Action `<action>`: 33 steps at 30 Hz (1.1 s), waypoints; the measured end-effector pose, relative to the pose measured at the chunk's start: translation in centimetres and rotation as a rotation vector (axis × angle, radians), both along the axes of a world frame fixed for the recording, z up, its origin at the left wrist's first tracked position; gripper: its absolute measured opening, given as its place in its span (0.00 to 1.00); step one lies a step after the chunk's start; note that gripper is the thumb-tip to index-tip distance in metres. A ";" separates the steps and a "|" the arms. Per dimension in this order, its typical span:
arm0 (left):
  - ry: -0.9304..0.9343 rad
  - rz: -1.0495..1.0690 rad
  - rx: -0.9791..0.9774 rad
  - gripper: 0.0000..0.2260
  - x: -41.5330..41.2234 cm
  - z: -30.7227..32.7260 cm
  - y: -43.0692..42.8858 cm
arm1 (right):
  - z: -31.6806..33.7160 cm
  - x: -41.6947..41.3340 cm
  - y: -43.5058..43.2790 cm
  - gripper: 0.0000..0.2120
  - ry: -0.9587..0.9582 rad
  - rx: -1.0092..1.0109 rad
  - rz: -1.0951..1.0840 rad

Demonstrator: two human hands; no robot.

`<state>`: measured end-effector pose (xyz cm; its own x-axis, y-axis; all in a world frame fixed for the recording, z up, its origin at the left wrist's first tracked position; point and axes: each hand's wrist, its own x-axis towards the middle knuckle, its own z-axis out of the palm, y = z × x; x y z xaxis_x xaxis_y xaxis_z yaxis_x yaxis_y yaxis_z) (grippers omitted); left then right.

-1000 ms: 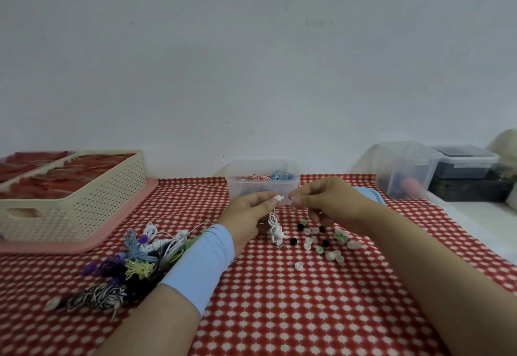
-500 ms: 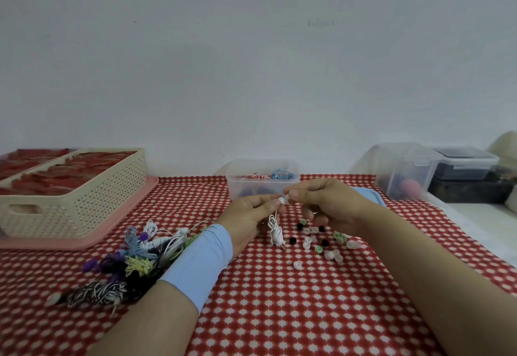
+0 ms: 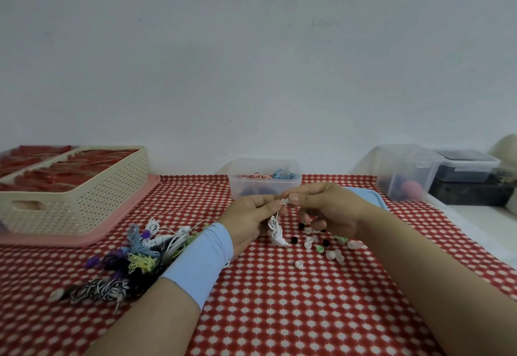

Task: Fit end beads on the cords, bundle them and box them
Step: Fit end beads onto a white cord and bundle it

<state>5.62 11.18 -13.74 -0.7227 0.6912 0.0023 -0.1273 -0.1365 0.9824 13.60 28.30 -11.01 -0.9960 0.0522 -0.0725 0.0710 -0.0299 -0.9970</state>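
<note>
White cord (image 3: 275,232), thin and coiled into a small loose hank, hangs from your left hand (image 3: 250,216) just above the red-and-white patterned tablecloth (image 3: 279,313), in the middle of the table. Your left thumb and forefinger pinch the white cord near its upper end, and the other fingers curl beneath. A pale blue fabric sleeve (image 3: 201,257) covers that wrist.

Your right hand (image 3: 330,210) meets the left at the fingertips. Its thumb and forefinger pinch a small white end bead (image 3: 286,202) right at the cord's tip. You cannot tell from this view whether the bead is already seated on the cord.

Under your right hand, loose small beads (image 3: 321,246) in white, black and green lie scattered on the cloth. To your left, beside the sleeve, sits a tangled pile of coloured cords (image 3: 140,252): blue, purple, yellow, white and black-and-white striped.

Behind your hands stands an open clear plastic box (image 3: 264,188) with pink and blue cords inside. A flat pale blue lid (image 3: 370,196) lies just behind your right wrist. At far left, a cream perforated plastic basket (image 3: 78,204) rests on a pink tray (image 3: 123,224). At far right stand a clear lidded tub (image 3: 405,171) and a dark lidded container (image 3: 470,171).
</note>
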 end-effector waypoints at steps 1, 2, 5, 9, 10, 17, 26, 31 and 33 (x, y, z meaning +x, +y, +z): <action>-0.008 -0.004 0.005 0.08 0.0 0.0 0.0 | 0.0 0.0 0.0 0.15 0.001 -0.005 0.004; -0.020 -0.008 0.012 0.08 0.1 0.0 0.0 | -0.1 -0.1 -0.1 0.14 0.001 -0.010 0.006; -0.027 -0.016 0.016 0.08 0.2 0.0 0.0 | -0.2 -0.1 -0.1 0.12 0.002 -0.011 0.014; -0.056 -0.014 0.061 0.07 0.3 0.2 0.0 | 0.2 0.2 -0.1 0.11 0.022 0.006 0.036; -0.063 -0.016 0.070 0.07 0.3 0.3 0.0 | 0.3 0.3 0.0 0.11 0.027 0.010 0.041; -0.045 -0.041 0.054 0.08 0.5 0.3 -0.2 | -0.3 0.0 0.1 0.13 0.009 -0.004 0.039; -0.058 -0.076 0.011 0.09 0.6 0.4 -0.1 | -0.5 0.2 0.1 0.08 0.061 0.106 -0.001; -0.045 -0.015 0.041 0.09 0.5 0.3 0.2 | 0.0 0.5 0.0 0.07 0.119 0.136 -0.030; -0.046 0.014 0.054 0.08 0.4 0.2 0.2 | 0.4 0.7 0.1 0.08 0.120 0.171 -0.037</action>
